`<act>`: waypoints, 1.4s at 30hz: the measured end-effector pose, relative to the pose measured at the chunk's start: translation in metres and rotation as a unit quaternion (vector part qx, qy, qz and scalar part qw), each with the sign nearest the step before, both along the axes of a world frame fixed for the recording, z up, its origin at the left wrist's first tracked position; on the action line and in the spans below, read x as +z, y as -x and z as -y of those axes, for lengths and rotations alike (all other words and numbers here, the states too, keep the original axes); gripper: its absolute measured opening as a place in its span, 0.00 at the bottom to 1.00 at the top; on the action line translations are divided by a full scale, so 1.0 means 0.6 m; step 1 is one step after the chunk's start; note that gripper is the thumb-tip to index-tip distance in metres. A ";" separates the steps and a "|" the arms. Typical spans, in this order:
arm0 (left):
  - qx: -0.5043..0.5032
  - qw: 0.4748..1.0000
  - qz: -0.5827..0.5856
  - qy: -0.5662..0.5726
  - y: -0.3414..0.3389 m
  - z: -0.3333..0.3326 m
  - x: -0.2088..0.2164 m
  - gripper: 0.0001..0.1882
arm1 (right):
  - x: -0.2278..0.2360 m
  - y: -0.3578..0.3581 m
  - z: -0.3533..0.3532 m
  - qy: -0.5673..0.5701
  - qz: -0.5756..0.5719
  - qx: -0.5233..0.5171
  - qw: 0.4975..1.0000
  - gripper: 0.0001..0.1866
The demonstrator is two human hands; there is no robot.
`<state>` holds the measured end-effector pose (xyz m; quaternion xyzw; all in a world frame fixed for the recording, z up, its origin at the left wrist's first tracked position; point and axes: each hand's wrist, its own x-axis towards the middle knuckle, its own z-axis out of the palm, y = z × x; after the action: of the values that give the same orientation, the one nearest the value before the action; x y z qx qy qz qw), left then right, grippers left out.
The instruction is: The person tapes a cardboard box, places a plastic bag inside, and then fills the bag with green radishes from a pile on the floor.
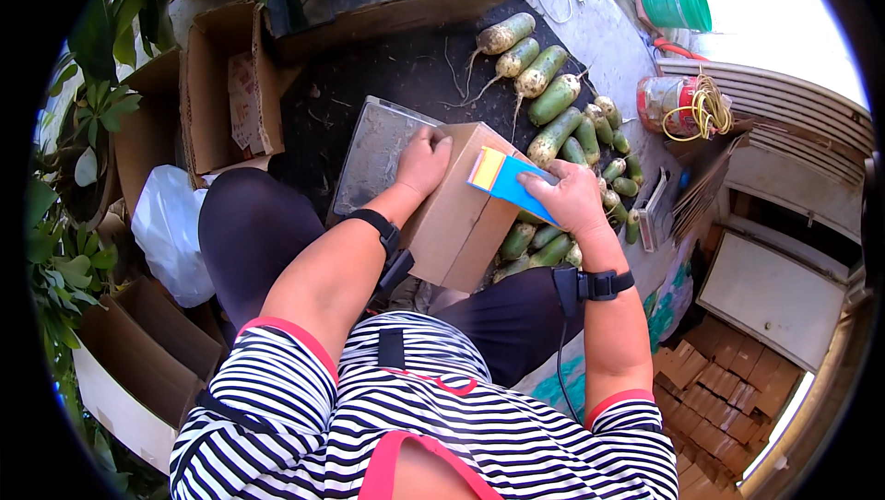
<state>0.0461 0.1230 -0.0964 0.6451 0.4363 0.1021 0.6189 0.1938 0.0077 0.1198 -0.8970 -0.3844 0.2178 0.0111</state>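
Note:
A brown cardboard box stands between my knees, tilted. My left hand is closed at its left upper edge, thumb on the cardboard and the other fingers hidden behind. In my right hand is a flat blue piece with a yellow end, pinched under the thumb. It lies across the box's upper right edge; its exact kind I cannot make out. Behind the box is a grey flat-topped platform, partly covered by my left arm. Green radishes with soil on them lie in a pile beyond my right hand.
Open cardboard boxes and a white plastic bag are on the left, beside leafy plants. At the far right are a green bucket and a red bucket with yellow cord. Flattened cardboard is stacked at lower right.

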 end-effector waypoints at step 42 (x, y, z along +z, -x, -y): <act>-0.456 0.806 0.076 -0.369 0.058 0.140 0.213 0.23 | -0.072 -0.121 0.234 -0.056 -0.118 -0.043 0.990 0.31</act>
<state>0.0113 0.0389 0.0316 0.9397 -0.0274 0.0102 0.3407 0.2665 -0.1326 0.0765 -0.8786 -0.3532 0.2998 0.1160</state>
